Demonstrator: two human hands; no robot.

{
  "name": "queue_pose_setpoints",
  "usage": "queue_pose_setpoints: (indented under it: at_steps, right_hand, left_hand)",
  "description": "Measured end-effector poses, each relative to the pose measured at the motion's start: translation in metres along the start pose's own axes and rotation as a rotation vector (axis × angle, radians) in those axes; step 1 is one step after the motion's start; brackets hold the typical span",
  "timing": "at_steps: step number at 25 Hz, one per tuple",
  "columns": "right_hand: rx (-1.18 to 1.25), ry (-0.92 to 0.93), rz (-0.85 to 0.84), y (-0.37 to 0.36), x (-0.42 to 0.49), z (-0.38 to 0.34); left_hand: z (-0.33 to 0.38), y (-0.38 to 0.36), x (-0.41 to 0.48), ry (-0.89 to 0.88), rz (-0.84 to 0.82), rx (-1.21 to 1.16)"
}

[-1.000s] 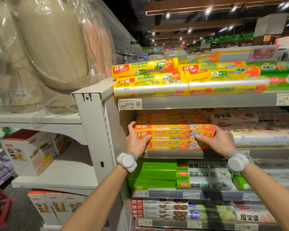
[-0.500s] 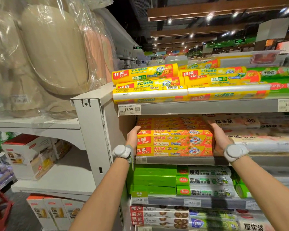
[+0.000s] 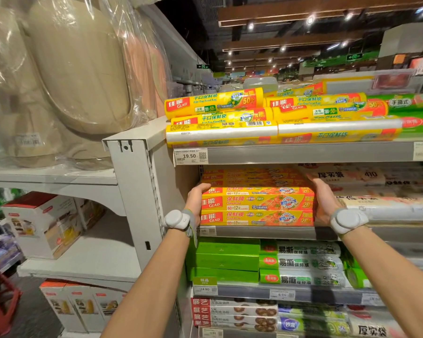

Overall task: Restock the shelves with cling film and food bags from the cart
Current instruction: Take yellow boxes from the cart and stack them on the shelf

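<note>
A stack of orange and yellow Glad cling wrap boxes (image 3: 257, 206) sits at the left end of the second shelf (image 3: 266, 232), with more of the same boxes behind it. My left hand (image 3: 196, 199) presses flat against the stack's left end, fingers reaching along its side. At the right end, my right hand (image 3: 324, 201) presses the same way. Both wrists wear white bands. Yellow food bag rolls (image 3: 215, 103) lie on the top shelf above. The cart is out of view.
The white shelf upright (image 3: 134, 191) stands just left of my left hand. Green boxes (image 3: 226, 259) and cling film rolls (image 3: 300, 263) fill the shelf below. Beige bins in plastic wrap (image 3: 78, 69) and boxed goods (image 3: 42, 223) occupy the left bay. A red stool (image 3: 0, 301) is on the floor.
My hands moved from the front face of the cling wrap boxes to their two ends. The boxes slid back and now sit squared in a stack.
</note>
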State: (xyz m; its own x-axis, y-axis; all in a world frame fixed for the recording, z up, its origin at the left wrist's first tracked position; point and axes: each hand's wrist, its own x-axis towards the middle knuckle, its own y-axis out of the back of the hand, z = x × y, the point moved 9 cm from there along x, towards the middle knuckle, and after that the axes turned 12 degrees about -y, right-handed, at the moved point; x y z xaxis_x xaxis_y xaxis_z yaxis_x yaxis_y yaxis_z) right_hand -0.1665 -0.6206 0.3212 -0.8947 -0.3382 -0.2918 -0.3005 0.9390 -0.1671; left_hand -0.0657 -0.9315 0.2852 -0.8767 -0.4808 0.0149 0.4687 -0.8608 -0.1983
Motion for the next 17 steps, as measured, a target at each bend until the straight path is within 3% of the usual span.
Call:
queue_pose_setpoints:
  at_steps: [13,17]
  right_hand:
    - [-0.021,-0.039,0.051,0.002,-0.004,0.005]
    - [-0.030,-0.041,0.078,0.003,-0.010,0.001]
  left_hand:
    - [0.007,0.000,-0.008,-0.022,0.024,0.028]
    - [0.018,0.004,-0.006,-0.072,0.073,0.134]
